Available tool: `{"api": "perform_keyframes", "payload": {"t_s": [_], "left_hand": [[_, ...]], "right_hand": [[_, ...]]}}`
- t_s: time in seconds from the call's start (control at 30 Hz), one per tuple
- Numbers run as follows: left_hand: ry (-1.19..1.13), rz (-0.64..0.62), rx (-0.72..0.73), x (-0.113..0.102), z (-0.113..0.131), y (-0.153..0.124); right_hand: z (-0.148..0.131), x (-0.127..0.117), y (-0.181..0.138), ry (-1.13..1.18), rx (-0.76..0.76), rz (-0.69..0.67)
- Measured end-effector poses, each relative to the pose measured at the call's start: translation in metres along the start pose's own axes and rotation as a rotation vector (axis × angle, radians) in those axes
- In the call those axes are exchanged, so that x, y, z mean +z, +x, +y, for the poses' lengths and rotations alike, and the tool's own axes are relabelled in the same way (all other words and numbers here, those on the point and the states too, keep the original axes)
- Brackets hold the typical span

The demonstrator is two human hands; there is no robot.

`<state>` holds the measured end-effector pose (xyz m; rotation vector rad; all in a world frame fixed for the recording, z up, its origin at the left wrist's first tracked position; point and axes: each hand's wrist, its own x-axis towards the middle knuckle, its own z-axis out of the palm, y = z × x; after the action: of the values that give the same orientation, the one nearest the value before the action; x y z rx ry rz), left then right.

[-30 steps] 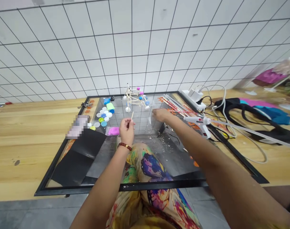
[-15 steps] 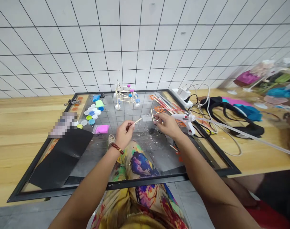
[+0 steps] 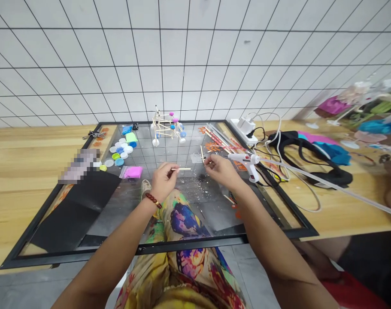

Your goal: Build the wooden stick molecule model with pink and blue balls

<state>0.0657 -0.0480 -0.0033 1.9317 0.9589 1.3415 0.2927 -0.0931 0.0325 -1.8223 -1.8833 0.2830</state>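
My left hand (image 3: pixel 163 182) pinches one end of a thin, pale wooden stick (image 3: pixel 184 169), which points right over the glass tabletop (image 3: pixel 189 201). Across from it, my right hand (image 3: pixel 220 168) has its thumb and fingers drawn together. Its fingertips are at the near end of another short wooden stick (image 3: pixel 202 151); whether they grip it or something smaller is hidden. That stick lies by a small clear plastic piece (image 3: pixel 195 158). A white glue gun (image 3: pixel 247 163) with a long clear glue stick lies right of my right hand.
Behind my hands stands a stick frame (image 3: pixel 165 128) with coloured balls and white wheels. Bottle caps (image 3: pixel 119 162) and a pink packet (image 3: pixel 131 172) lie left, near black sheets (image 3: pixel 86 201). A power strip (image 3: pixel 243 132), cables and a black strap (image 3: pixel 330 178) lie right. A person's arm shows far right.
The stick in my left hand has turned from slanting upward to nearly level. My right fingertips have drawn in closer to the short stick on the glass. The whole view has shifted slightly.
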Motion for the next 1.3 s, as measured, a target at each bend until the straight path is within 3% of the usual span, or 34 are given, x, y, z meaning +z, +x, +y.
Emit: {"api": "perform_keyframes", "payload": {"t_s": [0.07,0.2,0.43,0.6,0.73,0.9,1.07,1.3], "left_hand": [[-0.033,0.01,-0.024,0.001,0.0,0.0],[-0.122,0.033,-0.067,0.001,0.004,0.002],[-0.431,0.05,-0.356,0.005,0.012,0.002],[-0.518,0.05,-0.4,0.002,0.018,0.003],[-0.612,0.009,-0.385,0.001,0.03,0.001],[-0.681,-0.053,-0.307,0.001,0.041,-0.004],[-0.566,-0.009,-0.193,0.0,0.046,-0.006],[-0.448,0.001,-0.099,-0.002,0.048,-0.007]], "right_hand": [[-0.008,0.006,-0.001,0.102,-0.099,0.071],[-0.029,0.025,-0.008,0.227,-0.222,-0.01],[-0.043,0.044,-0.014,0.344,-0.152,-0.054],[-0.04,0.051,-0.011,0.456,-0.193,-0.002],[-0.04,0.055,-0.011,0.501,-0.264,0.052],[-0.038,0.055,-0.012,0.395,-0.326,0.169],[-0.032,0.051,-0.012,0.205,-0.416,0.329],[-0.031,0.041,-0.011,0.012,-0.466,0.451]]}}
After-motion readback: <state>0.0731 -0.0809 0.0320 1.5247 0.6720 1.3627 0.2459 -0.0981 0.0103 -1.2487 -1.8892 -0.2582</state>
